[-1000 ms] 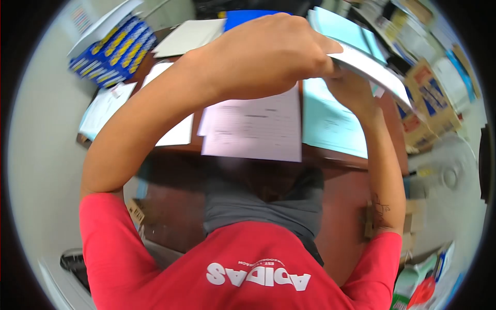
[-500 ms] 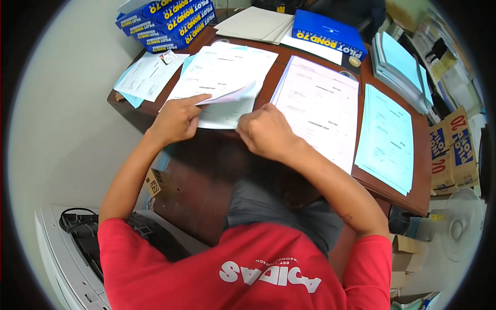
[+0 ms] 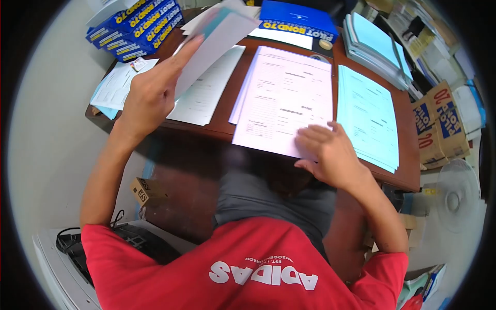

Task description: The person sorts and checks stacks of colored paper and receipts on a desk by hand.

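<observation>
My left hand is closed on a few lifted paper sheets, its index finger stretched along their edge. White and bluish-green layers show, tilted up over the desk's left part. Beneath them, partly covered, lies a white printed form. My right hand rests open on the lower right corner of a stack of pale pink printed forms, fingers spread a little and slightly blurred. To the right of that stack lies a pile of light blue forms.
Blue paper-ream packs stand at the back left, and a blue box at the back. Bound blue papers sit at the back right. Beyond the brown desk are cartons and a fan.
My left hand has raised the sheets up and away from the left pile. My right hand has moved right, from between the piles onto the pink forms, and its fingers have opened. The view has shifted.
</observation>
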The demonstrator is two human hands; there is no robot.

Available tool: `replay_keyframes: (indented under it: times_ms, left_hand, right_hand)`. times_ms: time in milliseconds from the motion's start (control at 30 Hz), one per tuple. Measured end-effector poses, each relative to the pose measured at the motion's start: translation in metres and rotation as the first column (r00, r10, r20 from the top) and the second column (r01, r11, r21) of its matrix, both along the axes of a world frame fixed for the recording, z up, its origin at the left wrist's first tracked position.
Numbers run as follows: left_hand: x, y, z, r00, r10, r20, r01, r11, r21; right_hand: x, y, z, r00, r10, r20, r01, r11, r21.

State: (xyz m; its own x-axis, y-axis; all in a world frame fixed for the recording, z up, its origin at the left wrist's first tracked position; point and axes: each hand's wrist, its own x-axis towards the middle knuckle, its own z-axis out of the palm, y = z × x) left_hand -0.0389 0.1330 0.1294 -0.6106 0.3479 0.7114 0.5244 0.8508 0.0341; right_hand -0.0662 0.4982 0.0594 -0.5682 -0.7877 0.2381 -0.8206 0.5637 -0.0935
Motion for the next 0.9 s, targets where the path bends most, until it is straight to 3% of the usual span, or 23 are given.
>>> replay_keyframes:
  times_ms: [33,100,167,233,267,333,367,433,467,533,600,667,800,900]
  left_hand:
    - [-0.007,0.010,0.000,1.000,-0.020,0.000,0.020,1.000,0.000]
    - [-0.023,0.032,0.000,0.983,-0.101,-0.151,0.069,0.976,-0.209]
    - [-0.026,0.061,-0.003,0.990,-0.140,-0.012,0.132,0.955,-0.267]
    - [-0.031,0.088,-0.020,0.974,-0.214,0.076,0.226,0.938,-0.263]
    - [-0.035,0.095,-0.028,0.956,-0.216,0.199,0.265,0.928,-0.263]
    - [-0.032,0.116,-0.036,0.889,-0.262,0.375,0.340,0.927,-0.159]
    - [-0.031,0.124,-0.036,0.883,-0.277,0.380,0.358,0.919,-0.162]
    - [-0.030,0.137,-0.035,0.736,-0.337,0.587,0.440,0.897,-0.038]
    - [-0.033,0.142,-0.036,0.730,-0.346,0.589,0.454,0.890,-0.039]
    - [-0.037,0.146,-0.036,0.643,-0.217,0.735,0.394,0.916,-0.074]
    - [-0.042,0.145,-0.037,0.625,-0.207,0.752,0.387,0.919,-0.069]
    - [-0.045,0.144,-0.040,0.592,-0.174,0.787,0.349,0.936,-0.055]
    - [-0.047,0.141,-0.042,0.569,-0.224,0.792,0.319,0.947,0.038]
    - [-0.051,0.136,-0.043,0.587,-0.236,0.775,0.268,0.959,0.089]
  right_hand:
    - [0.005,0.010,-0.012,1.000,0.014,-0.005,-0.014,1.000,0.027]
    - [0.010,0.019,-0.019,0.999,0.031,-0.033,-0.031,1.000,0.002]
    - [0.007,0.022,-0.016,0.999,0.044,0.031,-0.042,0.997,-0.071]
    - [0.002,0.021,-0.018,0.993,0.074,0.095,-0.043,0.956,-0.289]
    - [0.000,0.020,-0.015,0.994,0.058,0.095,-0.028,0.955,-0.296]
    - [-0.004,0.019,-0.008,0.961,-0.061,0.271,0.119,0.972,-0.204]
    - [-0.008,0.017,-0.010,0.973,-0.070,0.221,0.129,0.956,-0.264]
    - [-0.011,0.015,-0.002,0.963,-0.108,0.247,0.179,0.941,-0.288]
    - [-0.012,0.017,0.002,0.954,-0.126,0.273,0.211,0.928,-0.306]
    - [-0.013,0.024,0.003,0.949,-0.116,0.293,0.219,0.912,-0.347]
    - [-0.015,0.037,0.000,0.980,-0.032,0.196,0.115,0.896,-0.430]
    - [-0.016,0.064,0.013,0.966,-0.105,0.238,0.186,0.919,-0.348]
    - [-0.010,0.140,0.027,0.920,-0.384,0.072,0.387,0.921,-0.037]
    - [-0.003,0.189,0.011,0.884,-0.447,0.134,0.441,0.894,0.075]
